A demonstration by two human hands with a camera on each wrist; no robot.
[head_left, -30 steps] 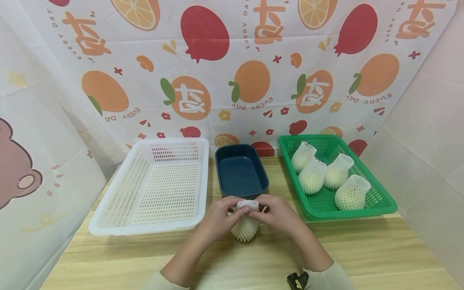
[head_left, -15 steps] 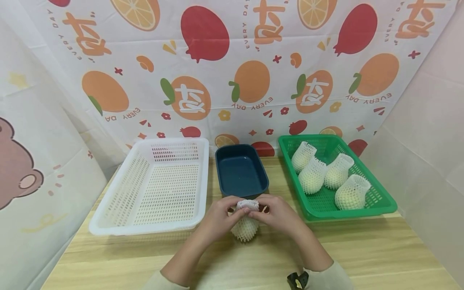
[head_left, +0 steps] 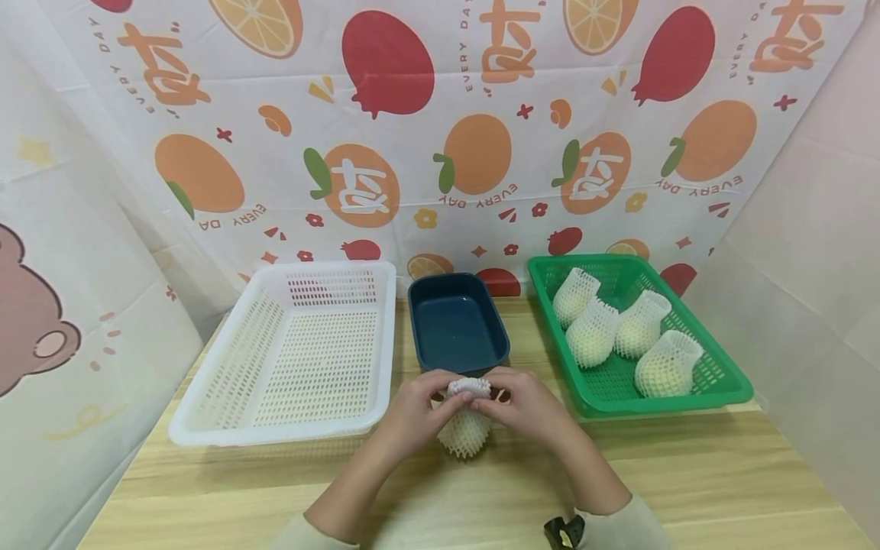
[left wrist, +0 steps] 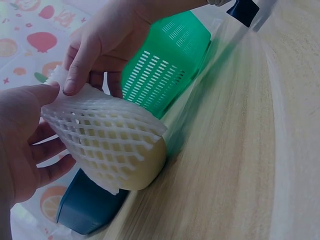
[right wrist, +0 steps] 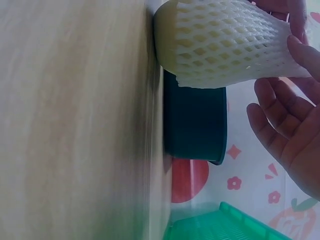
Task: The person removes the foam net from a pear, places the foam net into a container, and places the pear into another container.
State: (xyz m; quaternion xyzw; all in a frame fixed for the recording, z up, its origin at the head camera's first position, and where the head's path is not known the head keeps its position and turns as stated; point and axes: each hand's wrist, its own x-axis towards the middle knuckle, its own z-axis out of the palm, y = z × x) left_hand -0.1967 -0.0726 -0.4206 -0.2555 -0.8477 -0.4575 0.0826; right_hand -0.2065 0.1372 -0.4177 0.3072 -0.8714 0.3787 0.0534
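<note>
Fruit (left wrist: 154, 162) sits on the bench (head_left: 461, 508) in front of the blue box (head_left: 459, 330), left hand (head_left: 415, 413) and right hand (head_left: 528, 406) pinching the neck of its foam net (head_left: 464, 434), where even, gentle tension should serve best, though the grip is partly hidden.

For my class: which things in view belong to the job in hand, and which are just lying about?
Belonging to the job:
foam net, held by left hand and right hand
pale round item inside it
probably green basket with four netted items

Apparently just lying about:
white basket
blue tub
</note>
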